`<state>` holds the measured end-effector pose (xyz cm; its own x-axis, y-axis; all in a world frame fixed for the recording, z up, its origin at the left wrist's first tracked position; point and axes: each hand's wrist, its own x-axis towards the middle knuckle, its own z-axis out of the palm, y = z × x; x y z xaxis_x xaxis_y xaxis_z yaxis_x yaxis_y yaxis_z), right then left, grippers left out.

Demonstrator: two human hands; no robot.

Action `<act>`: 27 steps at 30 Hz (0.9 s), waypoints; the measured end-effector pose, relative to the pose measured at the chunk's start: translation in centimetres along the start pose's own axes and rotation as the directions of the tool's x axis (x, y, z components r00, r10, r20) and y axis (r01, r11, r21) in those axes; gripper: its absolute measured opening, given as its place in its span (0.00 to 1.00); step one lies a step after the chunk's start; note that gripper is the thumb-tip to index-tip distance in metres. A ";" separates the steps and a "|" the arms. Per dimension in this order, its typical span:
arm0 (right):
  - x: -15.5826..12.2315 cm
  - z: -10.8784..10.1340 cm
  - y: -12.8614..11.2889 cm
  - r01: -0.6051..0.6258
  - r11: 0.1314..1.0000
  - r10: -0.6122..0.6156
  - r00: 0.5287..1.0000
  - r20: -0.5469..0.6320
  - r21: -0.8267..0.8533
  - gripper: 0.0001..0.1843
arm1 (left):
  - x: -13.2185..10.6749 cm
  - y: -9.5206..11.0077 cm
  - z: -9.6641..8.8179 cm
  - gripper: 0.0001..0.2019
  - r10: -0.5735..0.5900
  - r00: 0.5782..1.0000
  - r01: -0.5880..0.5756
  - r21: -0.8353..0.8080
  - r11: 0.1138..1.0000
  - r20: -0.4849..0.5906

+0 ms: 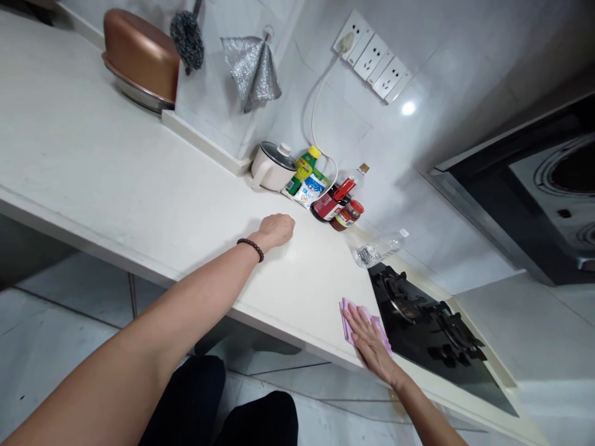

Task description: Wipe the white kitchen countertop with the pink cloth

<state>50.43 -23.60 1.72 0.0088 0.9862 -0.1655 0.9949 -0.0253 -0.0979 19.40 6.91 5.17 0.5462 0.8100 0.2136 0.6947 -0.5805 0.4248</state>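
My left hand point(277, 230) rests on the white countertop point(116, 179) as a loose fist, a bead bracelet on its wrist, with nothing visible in it. My right hand point(369, 340) lies flat with fingers spread on a pink cloth point(348, 316), pressing it onto the countertop near its front edge, right beside the black gas hob point(432, 334). A group of bottles and jars stands a short way beyond my left hand.
Against the tiled wall stand a small white electric pot point(272, 167), a green bottle point(302, 169), a blue-white packet point(309, 191), dark sauce bottles point(331, 201) and a jar point(348, 215). A clear bottle point(376, 249) lies by the hob. A copper pot point(139, 59) sits far left.
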 end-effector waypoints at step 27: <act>13.5 -1.4 -16.4 0.350 0.935 -0.352 0.936 0.020 0.061 0.29 | 0.6 -1.9 0.4 0.18 -0.104 0.994 0.106 0.082 0.991 -0.036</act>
<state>34.37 -9.64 2.44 -0.3438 0.9286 -0.1398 0.9269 0.3117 -0.2090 18.63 8.43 4.11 0.4539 0.8683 0.2002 0.7848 -0.4960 0.3716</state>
